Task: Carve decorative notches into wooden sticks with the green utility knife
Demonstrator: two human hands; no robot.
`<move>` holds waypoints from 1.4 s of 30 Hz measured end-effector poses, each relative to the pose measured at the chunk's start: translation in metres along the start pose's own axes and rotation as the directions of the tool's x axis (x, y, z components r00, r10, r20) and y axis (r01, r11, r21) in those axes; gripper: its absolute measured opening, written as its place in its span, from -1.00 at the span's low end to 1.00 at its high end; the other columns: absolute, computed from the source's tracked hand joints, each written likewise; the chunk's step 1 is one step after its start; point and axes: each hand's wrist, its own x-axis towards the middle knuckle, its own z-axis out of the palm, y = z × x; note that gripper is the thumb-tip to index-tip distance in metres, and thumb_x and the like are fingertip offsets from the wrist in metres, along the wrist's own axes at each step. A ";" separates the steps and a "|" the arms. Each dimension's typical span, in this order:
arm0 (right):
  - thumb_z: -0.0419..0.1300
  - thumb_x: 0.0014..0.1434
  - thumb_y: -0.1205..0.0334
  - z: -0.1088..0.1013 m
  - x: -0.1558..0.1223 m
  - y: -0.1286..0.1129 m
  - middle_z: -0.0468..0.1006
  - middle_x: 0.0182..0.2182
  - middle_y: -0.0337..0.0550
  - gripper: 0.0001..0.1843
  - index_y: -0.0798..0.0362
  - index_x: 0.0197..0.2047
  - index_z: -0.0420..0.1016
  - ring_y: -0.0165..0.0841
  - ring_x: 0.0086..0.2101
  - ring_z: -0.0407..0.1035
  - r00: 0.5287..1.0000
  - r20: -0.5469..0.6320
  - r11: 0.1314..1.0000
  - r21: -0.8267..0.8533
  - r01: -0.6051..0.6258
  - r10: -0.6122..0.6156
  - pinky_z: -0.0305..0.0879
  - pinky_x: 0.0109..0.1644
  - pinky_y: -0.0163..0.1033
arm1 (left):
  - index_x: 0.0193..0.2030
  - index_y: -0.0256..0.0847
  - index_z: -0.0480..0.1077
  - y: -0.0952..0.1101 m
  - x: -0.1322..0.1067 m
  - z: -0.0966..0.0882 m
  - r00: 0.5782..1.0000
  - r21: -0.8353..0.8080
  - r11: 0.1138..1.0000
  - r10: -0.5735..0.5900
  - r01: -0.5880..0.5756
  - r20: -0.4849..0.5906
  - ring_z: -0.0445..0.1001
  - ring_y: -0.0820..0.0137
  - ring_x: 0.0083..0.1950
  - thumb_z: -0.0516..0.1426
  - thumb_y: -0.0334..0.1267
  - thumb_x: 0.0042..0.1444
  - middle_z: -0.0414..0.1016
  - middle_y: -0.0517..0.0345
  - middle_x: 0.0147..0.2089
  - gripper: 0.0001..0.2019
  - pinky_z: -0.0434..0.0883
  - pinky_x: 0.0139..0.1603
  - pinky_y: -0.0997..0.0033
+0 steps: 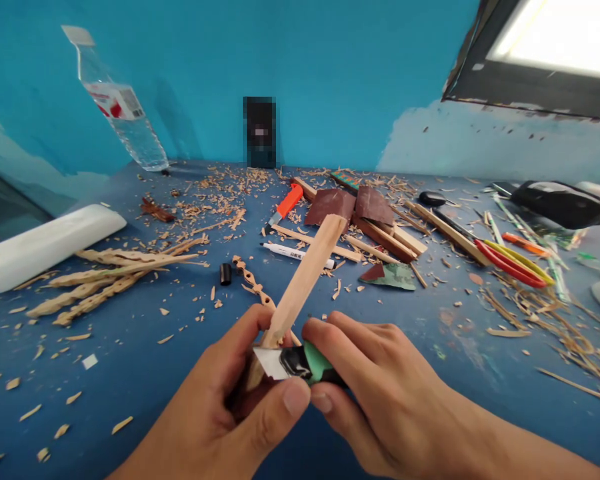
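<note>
A flat, pale wooden stick [307,277] points up and away from me, its lower end wrapped by the fingers of my left hand [230,393]. In my right hand [380,380] is a green and black utility knife [317,363]. Its short, wide blade lies across the stick near the left fingers and appears to touch the wood. My left thumb rests close under the knife's front end. Just beyond the left hand lies a carved, chain-like wooden piece [253,280], partly hidden by the hand and stick.
Wood shavings cover much of the blue table [145,400]. Beyond the stick lie a marker [295,253], an orange cutter [286,203] and sandpaper [330,208]. Carved sticks [110,280] lie left, red-yellow scissors [515,263] right. A water bottle [125,120] stands at the wall.
</note>
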 end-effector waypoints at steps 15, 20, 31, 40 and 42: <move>-0.19 0.56 0.06 0.002 0.000 -0.001 0.54 -0.24 -0.16 -0.70 0.03 0.13 0.20 -0.31 -0.36 0.46 0.999 -0.030 1.000 0.015 0.024 -0.024 0.27 -0.40 -0.20 | -0.17 -0.01 0.49 -0.004 0.011 -0.009 0.968 0.102 0.978 0.160 -0.182 0.192 0.15 0.46 -0.43 0.27 0.15 0.16 0.22 0.27 -0.42 -0.69 0.29 -0.46 0.56; -0.20 0.56 0.04 0.002 0.000 0.000 0.53 -0.24 -0.18 -0.69 0.01 0.16 0.17 -0.31 -0.37 0.45 1.000 -0.001 1.000 0.022 0.013 -0.013 0.27 -0.41 -0.20 | -0.16 -0.02 0.47 -0.002 0.010 -0.012 0.967 0.108 0.976 0.167 -0.190 0.191 0.13 0.46 -0.46 0.32 0.10 0.11 0.20 0.29 -0.44 -0.69 0.26 -0.51 0.56; -0.24 0.55 0.04 0.008 0.002 -0.003 0.51 -0.35 -0.15 -0.60 0.10 0.16 0.22 -0.28 -0.47 0.44 0.995 -0.080 0.983 -0.180 0.036 -0.051 0.32 -0.50 -0.19 | -0.30 -0.02 0.49 -0.003 0.006 -0.006 0.959 0.293 0.914 0.278 -0.281 0.055 0.04 0.47 -0.57 0.33 0.04 0.09 0.10 0.34 -0.60 -0.77 0.04 -0.58 0.45; -0.27 0.54 -0.02 0.023 0.009 -0.004 0.50 -0.41 -0.12 -0.54 0.08 0.11 0.29 -0.17 -0.57 0.46 0.993 -0.114 0.927 -0.371 -0.061 0.020 0.23 -0.60 -0.14 | 0.02 0.03 0.39 -0.004 0.001 0.001 0.997 0.129 0.989 0.072 -0.068 -0.025 -0.06 0.54 -0.57 0.31 0.09 0.14 0.19 0.38 -0.50 -0.61 -0.02 -0.66 0.57; -0.29 0.54 0.00 0.026 0.012 -0.004 0.50 -0.41 -0.12 -0.53 0.08 0.11 0.29 -0.17 -0.57 0.46 0.993 -0.113 0.920 -0.383 -0.085 0.045 0.16 -0.61 -0.15 | 0.00 0.04 0.38 -0.005 0.002 0.001 0.998 0.091 0.995 0.045 -0.042 -0.036 -0.08 0.53 -0.57 0.33 0.03 0.14 0.08 0.41 -0.53 -0.64 -0.02 -0.65 0.58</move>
